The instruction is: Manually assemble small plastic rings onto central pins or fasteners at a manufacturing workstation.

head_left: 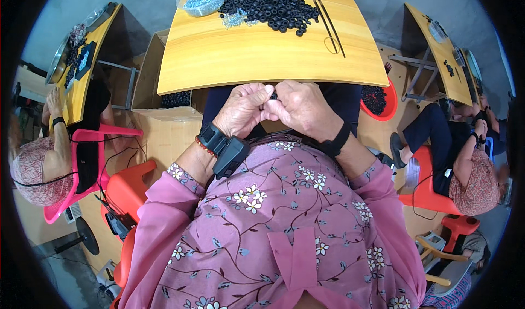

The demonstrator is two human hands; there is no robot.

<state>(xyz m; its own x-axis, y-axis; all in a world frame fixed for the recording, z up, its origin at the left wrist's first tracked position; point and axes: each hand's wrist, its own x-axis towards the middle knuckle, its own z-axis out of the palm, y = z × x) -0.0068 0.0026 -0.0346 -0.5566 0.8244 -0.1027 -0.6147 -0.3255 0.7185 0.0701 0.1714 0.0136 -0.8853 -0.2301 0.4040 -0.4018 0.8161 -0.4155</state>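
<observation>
Close together in front of the table's near edge, my left hand (240, 109) and my right hand (309, 111) meet at the fingertips. A small black round piece (273, 95) shows between them, pinched by the fingers of both hands and mostly covered. Ahead on the yellow wooden table (268, 62) lies a heap of small black ring-like pieces (268, 5). Beside its left end are loose small clear-blue pieces (234, 19), and a clear tub (180, 3) holds more of them. Two thin dark sticks (328, 27) lie right of the heap with a thin loop (330, 45) across them.
Below the table on the left stands an open cardboard box (164, 113) with black pieces inside. A red basin (391, 105) of black pieces sits on the floor at right. People work at other tables left and right; red chairs (128, 186) and cables are near my left side.
</observation>
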